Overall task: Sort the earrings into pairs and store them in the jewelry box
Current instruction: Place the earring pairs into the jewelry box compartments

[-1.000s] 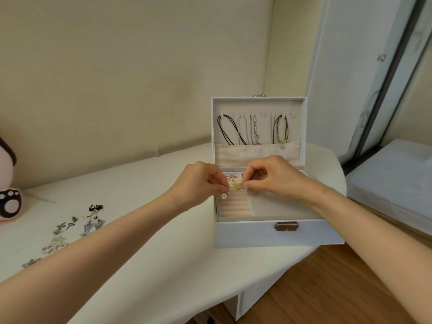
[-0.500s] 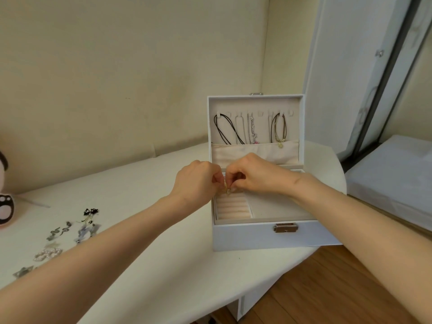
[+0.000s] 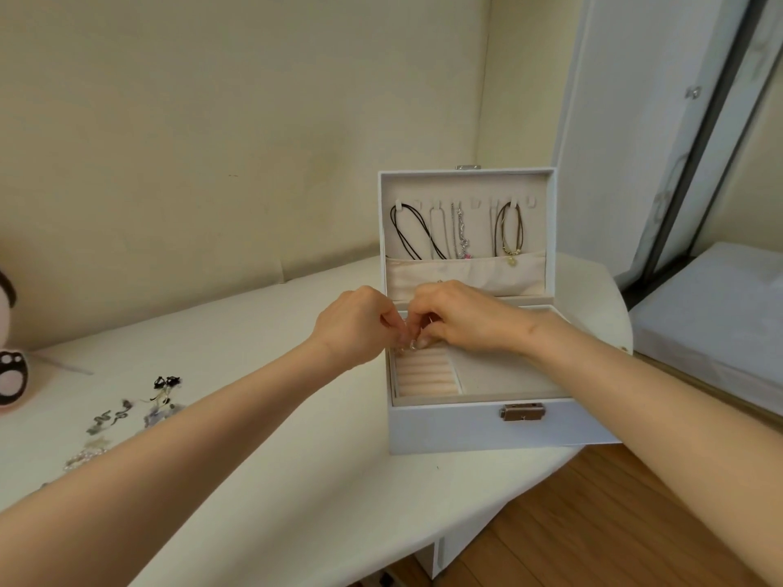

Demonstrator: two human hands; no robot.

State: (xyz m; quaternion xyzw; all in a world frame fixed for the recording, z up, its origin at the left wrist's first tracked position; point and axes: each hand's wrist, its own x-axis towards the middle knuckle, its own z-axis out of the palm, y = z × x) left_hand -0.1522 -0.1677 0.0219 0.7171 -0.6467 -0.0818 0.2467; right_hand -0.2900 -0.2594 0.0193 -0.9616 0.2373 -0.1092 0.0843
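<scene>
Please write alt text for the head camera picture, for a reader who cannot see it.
The left hand and right hand together pinch a small earring over the padded rolls of an open pale jewelry box on a white table. Necklaces hang inside its lid, and loose earrings lie on the table far to the left.

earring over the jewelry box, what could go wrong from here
The small earring is pinched where the left hand and right hand meet, above the ring rolls; a slip could drop it deep between the rolls. The left forearm lies right beside the loose earrings on the table; drawing back might sweep some off the edge.
</scene>
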